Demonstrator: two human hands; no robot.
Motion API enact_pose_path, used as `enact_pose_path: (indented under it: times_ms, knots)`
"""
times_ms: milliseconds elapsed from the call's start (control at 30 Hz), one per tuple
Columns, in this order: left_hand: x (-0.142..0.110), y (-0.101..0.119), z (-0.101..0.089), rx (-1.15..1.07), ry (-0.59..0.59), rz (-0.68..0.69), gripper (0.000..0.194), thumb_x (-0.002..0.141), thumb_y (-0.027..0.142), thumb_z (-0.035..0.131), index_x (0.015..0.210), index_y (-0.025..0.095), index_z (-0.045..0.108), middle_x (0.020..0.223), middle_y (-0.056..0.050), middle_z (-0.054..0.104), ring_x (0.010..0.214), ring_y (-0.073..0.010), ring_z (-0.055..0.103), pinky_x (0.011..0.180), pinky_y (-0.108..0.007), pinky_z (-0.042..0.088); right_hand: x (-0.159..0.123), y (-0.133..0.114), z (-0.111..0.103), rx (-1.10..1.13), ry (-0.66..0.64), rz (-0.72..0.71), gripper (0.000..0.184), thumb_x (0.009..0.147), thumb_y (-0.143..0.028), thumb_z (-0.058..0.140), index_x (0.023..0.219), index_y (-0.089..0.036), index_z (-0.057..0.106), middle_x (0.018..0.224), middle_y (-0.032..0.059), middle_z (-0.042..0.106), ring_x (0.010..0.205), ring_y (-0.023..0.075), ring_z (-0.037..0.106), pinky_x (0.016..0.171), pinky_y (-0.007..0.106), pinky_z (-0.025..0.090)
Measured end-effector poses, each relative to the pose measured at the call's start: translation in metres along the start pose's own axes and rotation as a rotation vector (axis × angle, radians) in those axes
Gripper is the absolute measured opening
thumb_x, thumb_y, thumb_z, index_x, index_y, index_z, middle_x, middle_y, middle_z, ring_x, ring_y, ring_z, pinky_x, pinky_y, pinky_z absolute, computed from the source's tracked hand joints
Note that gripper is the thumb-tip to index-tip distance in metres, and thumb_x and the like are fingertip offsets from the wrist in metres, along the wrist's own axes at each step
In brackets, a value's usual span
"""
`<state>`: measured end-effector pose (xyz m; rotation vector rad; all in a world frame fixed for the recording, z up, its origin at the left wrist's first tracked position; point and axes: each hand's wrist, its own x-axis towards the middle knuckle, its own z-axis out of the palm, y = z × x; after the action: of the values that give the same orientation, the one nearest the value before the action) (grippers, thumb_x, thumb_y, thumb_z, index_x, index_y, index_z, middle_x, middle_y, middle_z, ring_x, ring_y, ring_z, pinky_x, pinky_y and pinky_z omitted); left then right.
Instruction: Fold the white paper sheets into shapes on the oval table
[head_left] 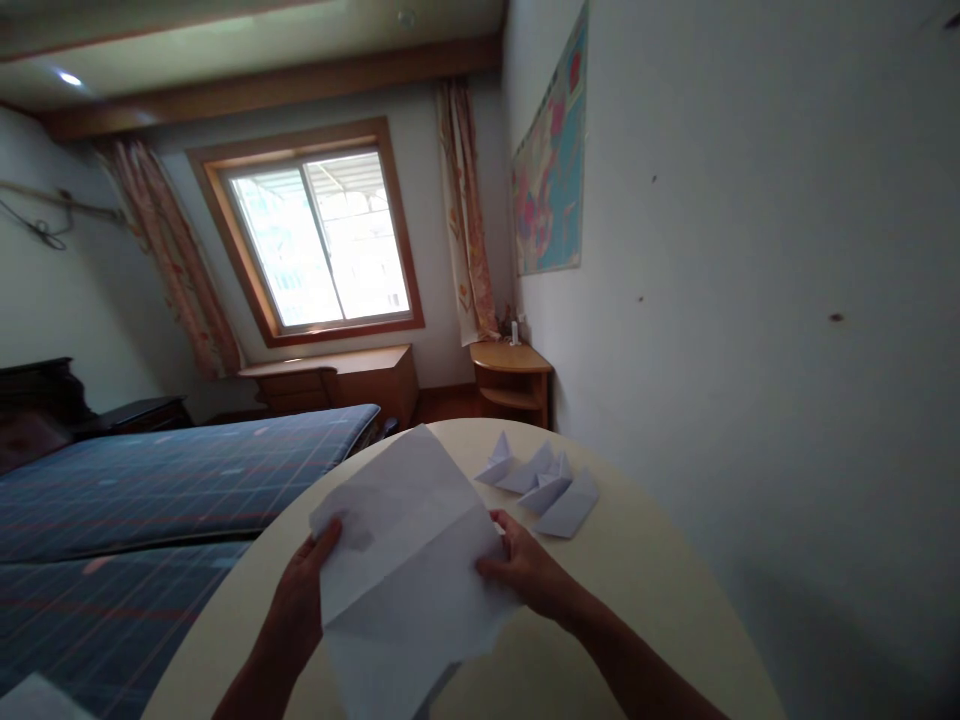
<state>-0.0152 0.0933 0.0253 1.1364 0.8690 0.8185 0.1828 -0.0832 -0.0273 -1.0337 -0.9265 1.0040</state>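
Note:
A creased white sheet of paper (409, 560) is held up over the round cream table (637, 580). My left hand (300, 600) grips its left edge, with the thumb on the front of the sheet. On the right edge my right hand (525, 570) pinches the sheet, fingers curled onto it. Fold lines cross the sheet, and its lower part hangs toward me.
Several folded white paper boats (544, 485) lie on the table's far side, near the white wall (750, 300). A bed with a blue plaid cover (150, 500) stands to the left. Behind are a window, wooden desk, corner shelf (514, 375) and wall map.

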Motion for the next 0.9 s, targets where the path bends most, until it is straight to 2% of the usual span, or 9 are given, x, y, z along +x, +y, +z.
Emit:
enact_pose_path:
  times_ms: [100,200,300,333,400,467,533,700,900]
  knots:
    - [0.019,-0.01,-0.023,0.268,0.037,0.118,0.024,0.076,0.026,0.06,0.095,0.012,0.06,0.071,-0.007,0.069,0.058,-0.0211,0.065,0.052,-0.03,0.053,-0.004,0.004,-0.005,-0.312,0.021,0.05,0.064,0.068,-0.021,0.063,0.125,-0.018,0.033,0.093,0.0057,0.063,0.073,0.018,0.061,0.06,0.027,0.047]
    - [0.028,-0.026,-0.04,0.668,0.094,0.243,0.028,0.069,0.031,0.064,0.088,0.011,0.061,0.079,-0.011,0.069,0.077,-0.0308,0.066,0.064,-0.04,0.054,-0.009,0.003,0.0,-0.837,0.141,-0.066,0.07,0.065,-0.01,0.058,0.13,-0.02,0.034,0.101,0.0074,0.06,0.088,0.0212,0.058,0.074,0.032,0.045]
    - [0.02,-0.042,-0.036,0.859,0.226,0.624,0.046,0.07,0.028,0.058,0.113,0.011,0.051,0.116,-0.016,0.057,0.116,-0.0336,0.047,0.092,-0.048,0.042,-0.01,-0.002,0.015,-1.235,0.237,-0.171,0.058,0.063,-0.002,0.054,0.117,-0.023,0.053,0.116,0.0085,0.054,0.107,0.0244,0.049,0.09,0.035,0.038]
    - [0.016,-0.047,-0.03,0.948,0.2,0.805,0.047,0.075,0.027,0.052,0.119,0.012,0.046,0.125,-0.016,0.05,0.123,-0.0306,0.04,0.098,-0.048,0.036,-0.01,-0.004,0.022,-1.277,0.219,-0.186,0.052,0.065,-0.002,0.053,0.112,-0.024,0.057,0.117,0.0073,0.054,0.107,0.0233,0.049,0.091,0.034,0.037]
    - [0.008,-0.057,-0.015,1.138,-0.082,0.986,0.042,0.083,0.024,0.041,0.124,0.017,0.043,0.131,-0.012,0.046,0.124,-0.0232,0.04,0.102,-0.042,0.034,-0.01,-0.005,0.038,-1.257,0.127,-0.199,0.04,0.073,-0.007,0.051,0.108,-0.025,0.06,0.113,0.0047,0.058,0.102,0.0198,0.053,0.09,0.03,0.039]
    - [0.004,-0.067,-0.001,1.307,-0.361,0.901,0.044,0.086,0.025,0.037,0.13,0.02,0.038,0.133,-0.009,0.046,0.124,-0.0196,0.04,0.103,-0.039,0.033,-0.013,-0.001,0.051,-1.223,0.038,-0.191,0.034,0.079,-0.019,0.053,0.113,-0.025,0.057,0.114,0.0043,0.058,0.103,0.0201,0.054,0.092,0.031,0.038]
    - [0.003,-0.078,0.009,1.458,-0.455,0.742,0.047,0.088,0.029,0.035,0.134,0.021,0.034,0.138,-0.009,0.041,0.128,-0.0217,0.034,0.105,-0.044,0.028,-0.019,0.008,0.058,-1.25,0.007,-0.155,0.044,0.081,-0.035,0.055,0.123,-0.026,0.05,0.128,0.0066,0.05,0.116,0.0253,0.045,0.098,0.039,0.033]
    - [0.005,-0.091,0.015,1.703,-0.214,0.486,0.049,0.088,0.04,0.033,0.137,0.032,0.03,0.148,-0.005,0.021,0.133,-0.039,0.011,0.097,-0.067,0.014,-0.032,0.037,0.046,-1.285,-0.173,-0.042,0.071,0.082,-0.057,0.045,0.141,-0.026,0.022,0.147,0.0103,0.017,0.134,0.0326,0.009,0.106,0.054,0.01]
    - [0.006,-0.089,0.019,1.669,-0.013,0.442,0.055,0.084,0.05,0.036,0.135,0.03,0.035,0.145,-0.011,0.028,0.127,-0.0483,0.019,0.089,-0.071,0.016,-0.015,0.023,0.017,-1.288,-0.24,-0.128,0.068,0.078,-0.057,0.051,0.136,-0.025,0.035,0.143,0.0108,0.03,0.131,0.0328,0.022,0.104,0.051,0.019]
